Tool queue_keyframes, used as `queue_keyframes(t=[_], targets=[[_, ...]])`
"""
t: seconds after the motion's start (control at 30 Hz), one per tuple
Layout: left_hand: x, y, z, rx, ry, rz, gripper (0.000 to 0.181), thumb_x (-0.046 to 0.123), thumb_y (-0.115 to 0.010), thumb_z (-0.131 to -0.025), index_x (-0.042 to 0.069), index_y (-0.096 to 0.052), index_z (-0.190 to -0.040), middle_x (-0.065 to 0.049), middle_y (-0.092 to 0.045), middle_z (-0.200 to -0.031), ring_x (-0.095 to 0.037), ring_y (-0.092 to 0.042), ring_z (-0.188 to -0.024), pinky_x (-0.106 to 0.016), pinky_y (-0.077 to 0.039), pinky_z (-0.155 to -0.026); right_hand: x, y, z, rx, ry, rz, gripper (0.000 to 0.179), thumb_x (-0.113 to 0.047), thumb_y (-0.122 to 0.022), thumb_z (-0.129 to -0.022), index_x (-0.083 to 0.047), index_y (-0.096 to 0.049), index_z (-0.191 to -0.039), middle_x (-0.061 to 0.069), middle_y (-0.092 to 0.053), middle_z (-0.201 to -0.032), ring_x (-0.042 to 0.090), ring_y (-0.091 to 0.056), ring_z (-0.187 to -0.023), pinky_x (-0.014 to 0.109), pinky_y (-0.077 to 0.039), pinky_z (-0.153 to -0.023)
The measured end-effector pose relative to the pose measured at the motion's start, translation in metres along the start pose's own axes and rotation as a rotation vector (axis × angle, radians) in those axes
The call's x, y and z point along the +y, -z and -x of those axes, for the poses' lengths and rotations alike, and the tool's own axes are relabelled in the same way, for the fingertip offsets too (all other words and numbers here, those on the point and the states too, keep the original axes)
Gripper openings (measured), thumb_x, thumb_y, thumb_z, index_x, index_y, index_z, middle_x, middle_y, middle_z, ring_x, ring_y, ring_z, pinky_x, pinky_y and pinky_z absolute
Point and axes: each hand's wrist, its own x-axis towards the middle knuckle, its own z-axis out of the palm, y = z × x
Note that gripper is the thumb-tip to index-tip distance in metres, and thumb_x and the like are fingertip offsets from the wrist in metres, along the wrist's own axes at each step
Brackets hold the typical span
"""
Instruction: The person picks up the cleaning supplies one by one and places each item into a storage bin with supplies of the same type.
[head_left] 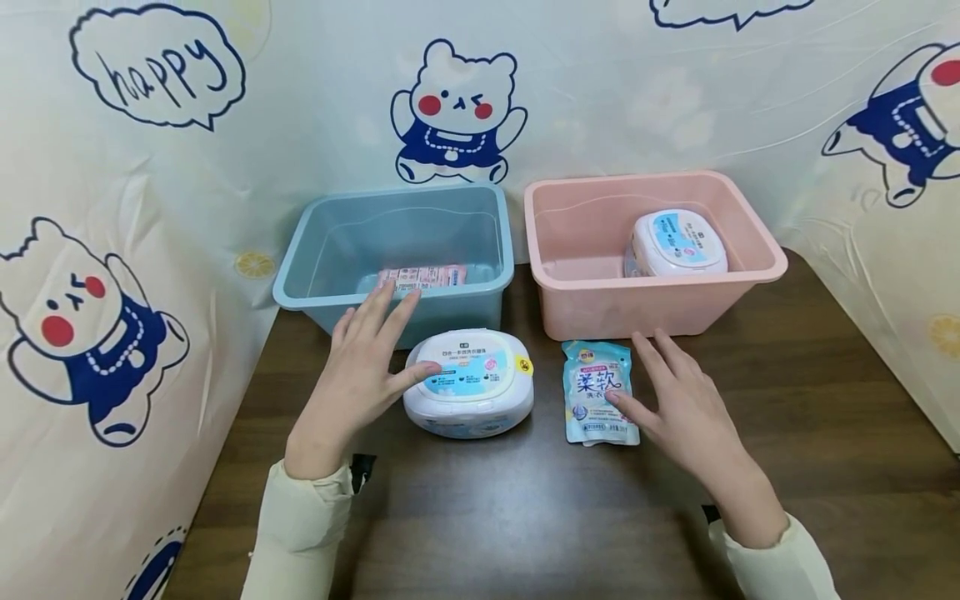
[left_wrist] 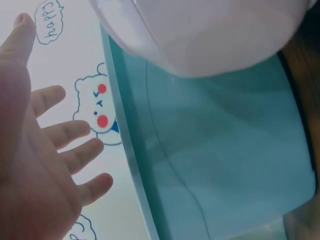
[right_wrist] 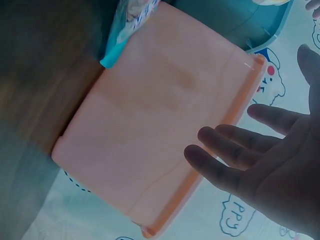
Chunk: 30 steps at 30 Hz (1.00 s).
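A white lidded wipes box [head_left: 468, 412] with a blue label stands on the table before the blue bin. My left hand [head_left: 356, 375] hovers at its left side, fingers spread and holding nothing; whether the thumb touches the lid, I cannot tell. In the left wrist view that hand [left_wrist: 40, 145] appears palm-on with straight fingers. A light-blue laundry detergent pouch [head_left: 596, 392] lies flat in front of the pink bin. Over its right edge is my right hand [head_left: 690, 408], fingers extended and empty. The right wrist view shows this hand [right_wrist: 270, 155] apart from the pink bin's wall.
The blue bin [head_left: 315, 296] at the back left contains a pink printed packet [head_left: 423, 276]. Beside it, the pink bin [head_left: 652, 312] holds another white box [head_left: 678, 242] with a blue label. Both stand on a dark wooden table [head_left: 525, 525], against a cartoon-printed cloth [head_left: 585, 100].
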Motion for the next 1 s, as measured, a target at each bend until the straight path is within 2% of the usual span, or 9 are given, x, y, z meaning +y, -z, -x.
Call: queue_keyframes(t=[0.23,0.43,0.63,0.83,1.0], targets=[[-0.014,0.009,0.002,0.016,-0.005,-0.022,0.094,0.048,-0.078,-0.087,0.012,-0.030,-0.160,-0.019,-0.018,-0.165,-0.043,-0.018,-0.149,-0.067,-0.016,-0.113,-0.001,-0.005,0.009,-0.033,-0.030,-0.016,0.086,-0.051,-0.070,-0.093,-0.001,-0.037,-0.154,0.032,-0.030,-0.156,0.055,-0.034,-0.136,0.073,-0.031,-0.103],[-0.025,0.020,0.002,0.009,0.016,-0.048,0.095,0.047,-0.077,-0.087,0.013,-0.028,-0.161,-0.023,-0.019,-0.164,-0.044,-0.018,-0.149,-0.068,-0.014,-0.113,-0.001,-0.007,0.016,-0.056,-0.065,-0.011,0.086,-0.055,-0.067,-0.093,-0.002,-0.037,-0.154,0.033,-0.030,-0.155,0.056,-0.035,-0.135,0.074,-0.030,-0.102],[-0.036,0.030,0.000,-0.008,0.066,-0.051,0.093,0.048,-0.075,-0.089,0.014,-0.028,-0.161,-0.024,-0.019,-0.164,-0.044,-0.017,-0.149,-0.068,-0.015,-0.113,-0.004,-0.011,0.018,-0.071,-0.064,-0.017,0.086,-0.058,-0.066,-0.093,-0.003,-0.040,-0.153,0.031,-0.031,-0.155,0.055,-0.036,-0.135,0.074,-0.031,-0.101],[-0.055,0.035,0.000,-0.027,0.127,-0.067,0.089,0.049,-0.073,-0.091,0.012,-0.030,-0.160,-0.025,-0.020,-0.163,-0.044,-0.020,-0.148,-0.068,-0.018,-0.112,-0.002,-0.014,0.023,-0.064,-0.046,-0.018,0.080,-0.052,-0.069,-0.093,-0.001,-0.045,-0.150,0.032,-0.035,-0.153,0.054,-0.039,-0.133,0.073,-0.033,-0.100],[-0.069,0.039,0.002,-0.043,0.169,-0.072,0.089,0.051,-0.070,-0.092,0.012,-0.028,-0.161,-0.026,-0.019,-0.163,-0.049,-0.021,-0.146,-0.069,-0.017,-0.112,0.002,-0.015,0.028,-0.074,-0.056,-0.004,0.076,-0.050,-0.069,-0.094,0.000,-0.048,-0.148,0.032,-0.038,-0.150,0.054,-0.040,-0.132,0.073,-0.034,-0.100]])
